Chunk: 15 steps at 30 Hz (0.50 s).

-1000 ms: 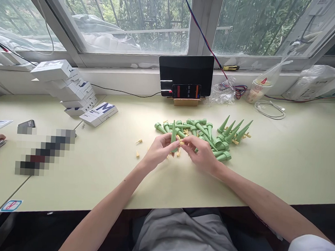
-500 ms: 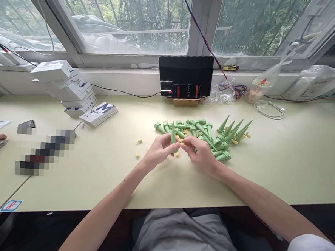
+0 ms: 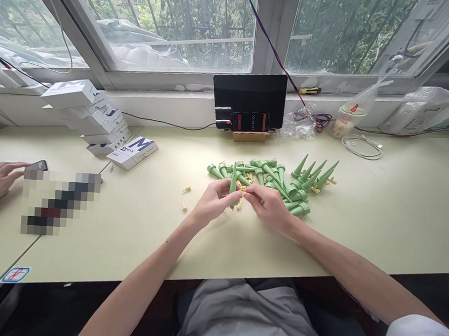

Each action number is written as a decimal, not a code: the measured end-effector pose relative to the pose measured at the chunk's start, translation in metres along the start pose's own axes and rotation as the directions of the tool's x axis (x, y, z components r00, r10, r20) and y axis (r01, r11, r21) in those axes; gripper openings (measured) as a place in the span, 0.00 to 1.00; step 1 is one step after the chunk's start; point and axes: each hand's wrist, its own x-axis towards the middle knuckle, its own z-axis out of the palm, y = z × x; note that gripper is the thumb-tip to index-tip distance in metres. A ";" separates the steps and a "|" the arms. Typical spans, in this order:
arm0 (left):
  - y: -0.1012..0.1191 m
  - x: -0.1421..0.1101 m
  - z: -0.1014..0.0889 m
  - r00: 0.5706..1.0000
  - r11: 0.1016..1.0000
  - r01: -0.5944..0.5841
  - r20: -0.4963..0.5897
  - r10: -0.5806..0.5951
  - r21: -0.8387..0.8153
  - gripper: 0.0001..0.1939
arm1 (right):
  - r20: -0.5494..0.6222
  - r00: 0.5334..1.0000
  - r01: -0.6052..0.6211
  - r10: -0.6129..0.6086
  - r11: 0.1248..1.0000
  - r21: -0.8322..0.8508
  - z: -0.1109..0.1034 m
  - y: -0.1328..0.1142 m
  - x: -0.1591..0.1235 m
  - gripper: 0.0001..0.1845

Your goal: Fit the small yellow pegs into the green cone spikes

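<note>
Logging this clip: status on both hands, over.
Left hand: holding upright green tapered plastic spike. Right hand: close beside it, exact grip unclear. Piled green plastic spikes just beyond.

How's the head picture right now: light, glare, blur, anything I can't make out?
Head view: daylight from the windows; pale streaks, likely reflections, on the dark screen; a mosaic patch covering part of the table; edges stretched. Head view, centre: the green cone in the left hand reads clearly, but detail beside the right hand is too small to make out.
</note>
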 end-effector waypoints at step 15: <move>0.000 0.000 0.000 1.000 1.000 0.000 -0.024 0.000 -0.011 0.13 | -0.001 1.000 -0.005 0.005 1.000 0.019 0.000 -0.003 0.001 0.12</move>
